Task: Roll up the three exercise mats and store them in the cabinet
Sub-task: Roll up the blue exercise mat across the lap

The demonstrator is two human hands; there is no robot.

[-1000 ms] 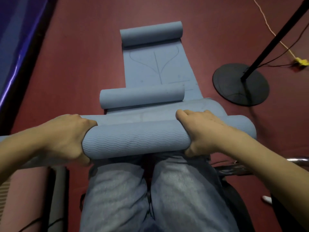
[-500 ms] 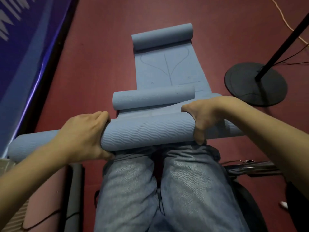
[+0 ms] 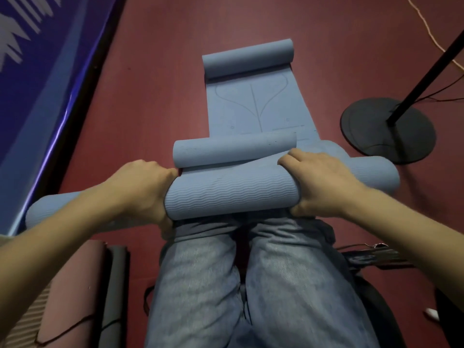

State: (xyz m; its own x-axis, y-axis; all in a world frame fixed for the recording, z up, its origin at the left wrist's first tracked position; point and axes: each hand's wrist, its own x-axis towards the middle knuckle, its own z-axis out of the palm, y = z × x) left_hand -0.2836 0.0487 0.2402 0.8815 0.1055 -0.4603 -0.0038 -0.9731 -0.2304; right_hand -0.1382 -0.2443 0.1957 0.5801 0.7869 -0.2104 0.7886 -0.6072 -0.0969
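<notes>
A thick blue mat roll (image 3: 231, 197) lies crosswise just above my knees, its ribbed underside showing. My left hand (image 3: 143, 189) grips it left of centre, and my right hand (image 3: 319, 182) grips it right of centre, fingers curled over the top. Its flat tail runs away from me to a thinner curled end (image 3: 233, 149) right behind the roll. Farther off a second blue mat (image 3: 258, 106) lies flat on the floor, its far end curled into a roll (image 3: 248, 59). No cabinet is in view.
The floor is dark red carpet (image 3: 155, 96). A black round stand base (image 3: 386, 129) with a slanting pole sits at the right, with cables behind it. A blue panel (image 3: 37, 84) lines the left. A reddish pad (image 3: 65, 285) lies at the lower left.
Both hands have shifted their grip on the thick roll: the right hand went from under-and-side to over the top. The roll lies a little closer to the thin curled end.
</notes>
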